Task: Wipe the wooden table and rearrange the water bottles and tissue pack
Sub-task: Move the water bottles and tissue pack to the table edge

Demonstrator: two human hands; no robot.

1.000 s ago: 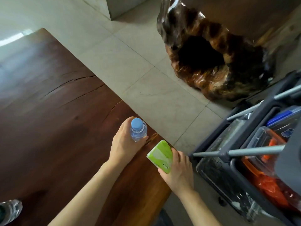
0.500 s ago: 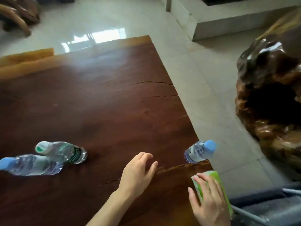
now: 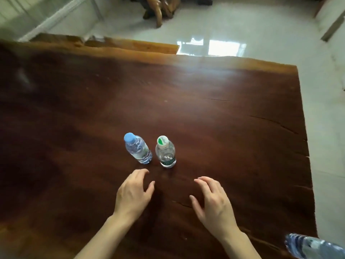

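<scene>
Dark wooden desk [image 3: 224, 113] carries two upright water bottles, blue-capped bottle [image 3: 137, 148] left, green-capped bottle [image 3: 165, 151] right, just beyond both hands. Left hand [image 3: 133, 193] and right hand [image 3: 212, 202] hover empty, fingers spread. Third bottle [image 3: 313, 246] sits near right corner.

Right hand [image 3: 214, 204] now empty, tissue pack gone; both hands just short of two bottles [image 3: 151, 149].

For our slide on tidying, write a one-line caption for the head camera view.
Two empty hands, left and right, reach toward two upright water bottles on a dark wooden table.
</scene>
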